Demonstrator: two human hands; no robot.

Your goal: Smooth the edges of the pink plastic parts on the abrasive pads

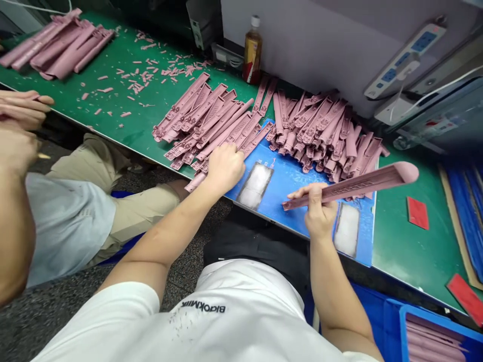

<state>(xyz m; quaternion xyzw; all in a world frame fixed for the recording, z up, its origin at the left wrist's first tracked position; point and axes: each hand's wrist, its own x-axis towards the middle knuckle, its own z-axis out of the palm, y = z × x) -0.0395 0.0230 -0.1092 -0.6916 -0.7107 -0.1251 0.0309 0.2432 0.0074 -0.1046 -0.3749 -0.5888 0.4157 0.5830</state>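
My right hand is closed around a long pink plastic strip, a hollow channel with ribs inside and a rounded far end. It is held tilted above the blue mat, its far end raised to the right. My left hand has curled fingers at the near right edge of a pile of similar pink strips. One pink strip pokes out from beneath this hand, and the fingers appear closed on it, though their tips are hidden. A larger heap of pink strips lies at the back of the blue mat.
Two whitish pads lie on the mat. Behind stand a drink bottle and a power strip. Pink scraps litter the green table. Left sits a co-worker; a blue bin is lower right.
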